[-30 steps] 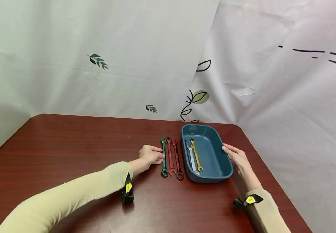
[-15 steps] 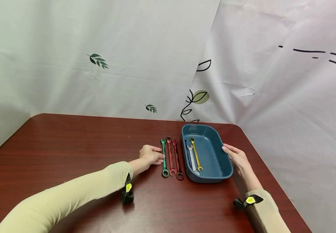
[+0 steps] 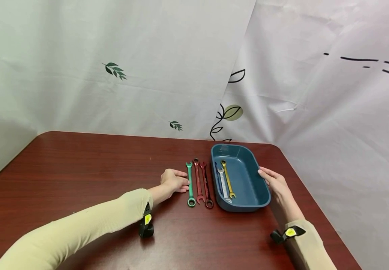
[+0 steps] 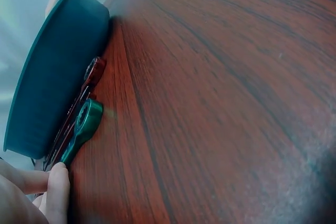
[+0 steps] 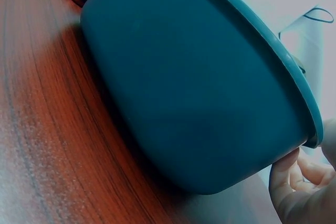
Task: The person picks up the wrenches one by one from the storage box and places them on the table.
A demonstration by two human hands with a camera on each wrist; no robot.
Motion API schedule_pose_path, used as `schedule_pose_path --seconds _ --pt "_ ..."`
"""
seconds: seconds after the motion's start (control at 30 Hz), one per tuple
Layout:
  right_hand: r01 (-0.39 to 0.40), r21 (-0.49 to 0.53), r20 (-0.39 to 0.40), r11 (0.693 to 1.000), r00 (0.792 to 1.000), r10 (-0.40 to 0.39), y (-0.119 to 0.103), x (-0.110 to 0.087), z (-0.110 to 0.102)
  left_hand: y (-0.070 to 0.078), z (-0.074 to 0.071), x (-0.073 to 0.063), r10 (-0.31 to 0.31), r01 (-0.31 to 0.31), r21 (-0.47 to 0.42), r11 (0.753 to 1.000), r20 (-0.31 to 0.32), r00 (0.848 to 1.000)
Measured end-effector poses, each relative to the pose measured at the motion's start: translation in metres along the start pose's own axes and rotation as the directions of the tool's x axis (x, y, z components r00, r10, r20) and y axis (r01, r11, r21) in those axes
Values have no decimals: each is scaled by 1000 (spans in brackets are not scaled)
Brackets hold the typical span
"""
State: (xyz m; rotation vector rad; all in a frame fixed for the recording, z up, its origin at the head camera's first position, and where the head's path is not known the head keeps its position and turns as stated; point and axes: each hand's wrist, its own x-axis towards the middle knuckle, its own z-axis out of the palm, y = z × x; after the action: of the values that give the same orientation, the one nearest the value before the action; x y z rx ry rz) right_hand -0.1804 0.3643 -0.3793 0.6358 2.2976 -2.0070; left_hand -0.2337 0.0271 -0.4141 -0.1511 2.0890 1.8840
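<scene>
My left hand [image 3: 174, 180] touches the left side of a green combination wrench [image 3: 189, 191] in the head view. In the left wrist view, its fingertips [image 4: 59, 182] meet that wrench's shank below the ring end. Two red wrenches [image 3: 198, 183] lie beside it on the table, roughly parallel, one with a dark ring end. At the right, my right hand [image 3: 277, 185] grips the side rim of a blue rectangular basin [image 3: 260, 200]. Curled fingers [image 5: 286, 174] show under the rim in the right wrist view. Inside the basin lie a yellow wrench [image 3: 228, 180], a silver wrench [image 3: 223, 183] and a dark blue wrench [image 3: 217, 179].
The brown wood-grain table [image 3: 96, 168] extends left and in front of the tools. A pale printed curtain [image 3: 147, 75] hangs behind the table and along its right side. The basin stands close to the red wrenches.
The green wrench looks brighter and flatter, with its ring end slightly nearer me. Its upper end has drawn a little towards me too. Both hands and the basin have barely moved.
</scene>
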Motion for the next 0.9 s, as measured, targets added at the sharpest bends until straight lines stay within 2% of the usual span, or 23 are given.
schedule_pose_path --seconds 0.17,0.5,0.7,0.9 --pt "6 -13 -2 1000 1000 -6 1 0 0 -1 0 -1 5 -5 -7 1000 10 1000" --pt "6 4 1 1000 1000 -6 2 0 0 3 -3 -7 -25 27 -37 999 51 998" --pt "5 2 -3 1000 1000 -5 1 0 0 11 -7 -10 -52 57 -45 997 113 992" --pt "5 -19 -11 1000 1000 -5 1 1 0 21 -10 -16 -55 61 -32 998 176 983"
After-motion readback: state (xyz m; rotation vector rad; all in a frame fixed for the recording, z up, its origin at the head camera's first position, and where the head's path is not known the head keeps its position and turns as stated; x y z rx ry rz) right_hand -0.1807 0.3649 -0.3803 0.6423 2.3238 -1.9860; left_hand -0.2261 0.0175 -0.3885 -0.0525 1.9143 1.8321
